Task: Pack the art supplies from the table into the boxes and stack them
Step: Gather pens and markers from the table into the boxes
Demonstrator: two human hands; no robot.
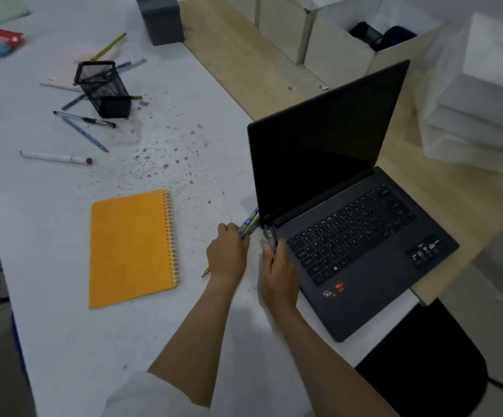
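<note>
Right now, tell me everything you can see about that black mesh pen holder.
The black mesh pen holder is a square cup of what looks like wire mesh with a solid dark base. It lies tipped on its side on the white table, far left, open mouth facing away. Loose pens and pencils lie scattered around it. Neither hand touches it.

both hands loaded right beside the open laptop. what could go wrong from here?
1. The left hand grips a bundle of pencils whose tips point at the laptop screen edge; a push forward might scratch it.
2. The right hand holds a small blurred object at the hinge corner; it may knock the lid.
3. The mesh pen holder already lies tipped among loose pens; these could roll off the table.
</note>
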